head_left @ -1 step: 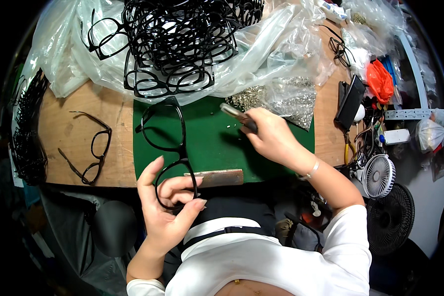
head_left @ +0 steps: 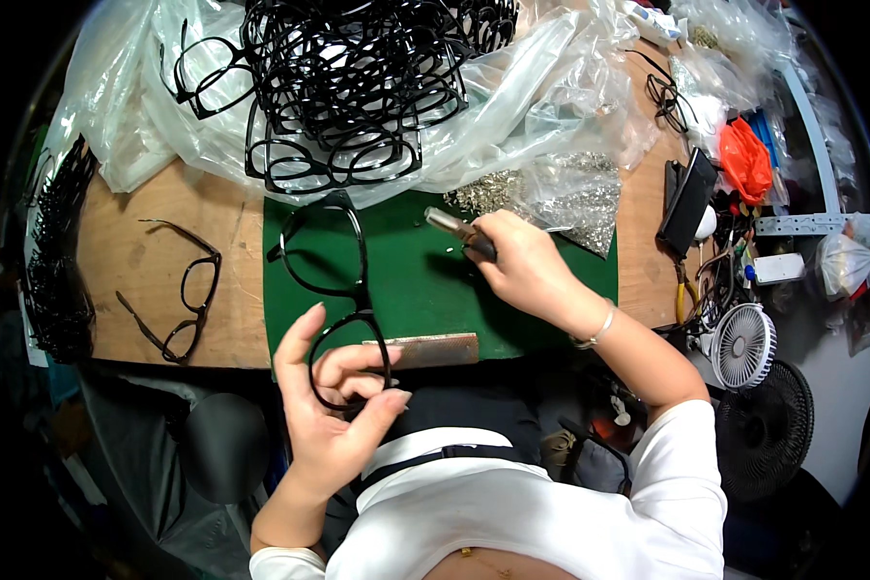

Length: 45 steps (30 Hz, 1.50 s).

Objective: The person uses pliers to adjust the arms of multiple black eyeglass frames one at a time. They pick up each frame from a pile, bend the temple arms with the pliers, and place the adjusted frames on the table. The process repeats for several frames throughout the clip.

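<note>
Held in the left hand (head_left: 321, 420): black eyeglass frame (head_left: 363, 303), pinched by the lower rim between thumb and fingers, curled fingers showing through the lower lens opening; bridge and upper rim beyond the grip, extending over the green mat (head_left: 420, 295) toward the heap of black frames (head_left: 353, 82). Gripped in the right hand (head_left: 524, 259), fingers wrapped round: metal-tipped hand tool (head_left: 447, 222), tip directed left, apart from the eyeglass frame.
</note>
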Each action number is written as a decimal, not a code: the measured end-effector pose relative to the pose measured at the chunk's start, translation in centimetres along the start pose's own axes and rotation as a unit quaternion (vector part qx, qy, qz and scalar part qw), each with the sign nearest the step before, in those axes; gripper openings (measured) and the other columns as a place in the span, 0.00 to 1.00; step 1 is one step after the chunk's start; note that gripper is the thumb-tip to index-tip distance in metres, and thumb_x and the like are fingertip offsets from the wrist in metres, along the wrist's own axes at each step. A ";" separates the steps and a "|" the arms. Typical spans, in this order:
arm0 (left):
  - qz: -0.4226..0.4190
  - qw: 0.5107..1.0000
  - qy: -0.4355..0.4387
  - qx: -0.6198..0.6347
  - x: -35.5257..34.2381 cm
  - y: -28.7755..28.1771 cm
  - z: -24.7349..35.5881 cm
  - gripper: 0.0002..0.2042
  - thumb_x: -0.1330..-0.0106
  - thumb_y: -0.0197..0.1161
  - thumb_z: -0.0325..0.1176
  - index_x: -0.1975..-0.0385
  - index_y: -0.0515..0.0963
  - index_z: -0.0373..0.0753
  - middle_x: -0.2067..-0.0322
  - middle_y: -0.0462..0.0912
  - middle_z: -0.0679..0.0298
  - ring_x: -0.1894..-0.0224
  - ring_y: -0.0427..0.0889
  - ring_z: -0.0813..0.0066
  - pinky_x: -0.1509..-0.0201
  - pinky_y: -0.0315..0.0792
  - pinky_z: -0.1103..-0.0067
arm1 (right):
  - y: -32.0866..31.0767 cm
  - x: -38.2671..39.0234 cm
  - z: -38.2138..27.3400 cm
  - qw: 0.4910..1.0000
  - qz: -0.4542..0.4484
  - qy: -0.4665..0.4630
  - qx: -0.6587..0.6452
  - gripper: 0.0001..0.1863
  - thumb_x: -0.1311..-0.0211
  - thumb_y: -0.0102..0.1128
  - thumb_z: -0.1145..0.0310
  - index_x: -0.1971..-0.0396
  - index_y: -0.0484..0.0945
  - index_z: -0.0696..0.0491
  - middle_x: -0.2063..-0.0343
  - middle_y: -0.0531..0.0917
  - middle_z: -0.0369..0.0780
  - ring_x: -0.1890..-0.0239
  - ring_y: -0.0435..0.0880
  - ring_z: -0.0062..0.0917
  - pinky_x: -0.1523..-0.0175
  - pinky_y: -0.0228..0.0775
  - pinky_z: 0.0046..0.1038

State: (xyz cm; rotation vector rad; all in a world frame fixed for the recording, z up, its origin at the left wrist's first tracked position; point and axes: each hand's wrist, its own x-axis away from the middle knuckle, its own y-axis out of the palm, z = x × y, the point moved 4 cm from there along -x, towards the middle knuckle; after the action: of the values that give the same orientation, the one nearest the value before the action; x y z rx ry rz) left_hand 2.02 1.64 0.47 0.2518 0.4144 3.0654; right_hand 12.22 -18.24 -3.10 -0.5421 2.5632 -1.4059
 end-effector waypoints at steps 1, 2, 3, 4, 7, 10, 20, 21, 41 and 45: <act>-0.009 1.000 0.003 0.003 -0.1 0.0 0.1 0.42 0.53 0.62 0.16 0.41 0.41 0.39 0.62 0.74 0.51 0.73 0.74 0.83 0.64 0.68 0.88 | 0.6 -0.2 0.2 1.000 0.013 -0.014 0.002 0.08 0.55 0.56 0.73 0.73 0.69 0.57 0.77 0.72 0.45 0.70 0.73 0.40 0.65 0.66 0.36; -0.036 0.999 0.013 0.027 0.1 0.1 0.5 0.45 0.55 0.63 0.16 0.41 0.38 0.40 0.62 0.73 0.50 0.73 0.75 0.81 0.63 0.70 0.86 | 0.8 0.2 0.3 0.998 0.043 -0.026 0.029 0.08 0.55 0.57 0.74 0.74 0.69 0.57 0.77 0.72 0.44 0.71 0.74 0.39 0.66 0.66 0.36; -0.074 0.996 0.047 0.027 0.1 -0.3 0.5 0.47 0.57 0.63 0.16 0.40 0.36 0.40 0.61 0.72 0.48 0.72 0.75 0.79 0.61 0.70 0.84 | 1.0 0.1 0.3 0.998 0.038 -0.030 0.042 0.07 0.55 0.56 0.74 0.75 0.69 0.57 0.77 0.72 0.44 0.72 0.74 0.39 0.66 0.66 0.36; -0.088 0.994 0.053 0.035 0.0 -0.3 0.5 0.47 0.56 0.63 0.16 0.40 0.36 0.40 0.60 0.71 0.48 0.71 0.76 0.79 0.60 0.71 0.83 | 1.0 -0.1 0.3 0.997 0.034 -0.033 0.056 0.07 0.55 0.56 0.74 0.75 0.69 0.57 0.77 0.72 0.44 0.72 0.74 0.39 0.66 0.65 0.36; -0.082 0.996 0.034 0.016 0.2 -0.2 0.4 0.45 0.55 0.62 0.16 0.40 0.36 0.39 0.59 0.70 0.47 0.68 0.76 0.78 0.59 0.71 0.81 | 1.1 -0.5 -0.1 0.995 0.000 -0.035 0.091 0.08 0.54 0.57 0.74 0.76 0.68 0.58 0.77 0.72 0.45 0.72 0.72 0.39 0.67 0.65 0.35; -0.050 0.994 0.065 -0.073 -0.3 0.6 0.1 0.42 0.52 0.59 0.14 0.41 0.38 0.37 0.55 0.70 0.49 0.67 0.76 0.78 0.59 0.70 0.84 | 0.6 -0.3 -0.8 0.998 -0.009 -0.042 0.048 0.09 0.54 0.58 0.74 0.74 0.68 0.59 0.78 0.70 0.44 0.75 0.70 0.39 0.69 0.64 0.32; 0.042 0.975 0.132 -0.171 -1.6 2.2 -0.8 0.40 0.52 0.58 0.15 0.42 0.39 0.35 0.52 0.67 0.51 0.67 0.73 0.77 0.62 0.72 0.84 | 0.9 3.7 -7.0 0.875 -0.060 0.104 -0.470 0.09 0.47 0.58 0.69 0.74 0.69 0.58 0.79 0.72 0.35 0.77 0.68 0.15 0.72 0.62 0.19; 0.039 0.976 0.125 -0.172 -1.5 2.3 -0.8 0.40 0.51 0.57 0.15 0.41 0.39 0.37 0.51 0.67 0.52 0.65 0.72 0.78 0.59 0.71 0.84 | 1.3 3.9 -6.9 0.856 -0.056 0.119 -0.499 0.09 0.46 0.58 0.69 0.73 0.69 0.58 0.79 0.71 0.34 0.77 0.67 0.13 0.72 0.61 0.18; -0.076 0.997 0.001 -0.029 -0.7 0.3 2.1 0.40 0.50 0.59 0.16 0.42 0.39 0.36 0.52 0.69 0.49 0.56 0.73 0.73 0.52 0.70 0.80 | -0.9 2.9 -7.1 0.827 -0.256 0.067 -0.497 0.10 0.46 0.58 0.66 0.70 0.71 0.57 0.76 0.72 0.32 0.72 0.68 0.14 0.64 0.63 0.19; -0.100 0.994 -0.034 0.029 -0.7 0.3 2.9 0.40 0.50 0.58 0.15 0.42 0.39 0.38 0.51 0.68 0.47 0.57 0.74 0.75 0.53 0.70 0.82 | -1.6 4.6 -7.5 0.846 -0.409 -0.001 -0.341 0.17 0.41 0.50 0.58 0.63 0.71 0.59 0.72 0.76 0.40 0.69 0.75 0.24 0.61 0.66 0.24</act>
State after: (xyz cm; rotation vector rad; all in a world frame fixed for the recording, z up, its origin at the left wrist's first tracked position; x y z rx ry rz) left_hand 3.23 2.07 3.17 0.2957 0.4933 2.8433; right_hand 5.97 -14.97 2.39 -1.9079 2.9020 -0.5014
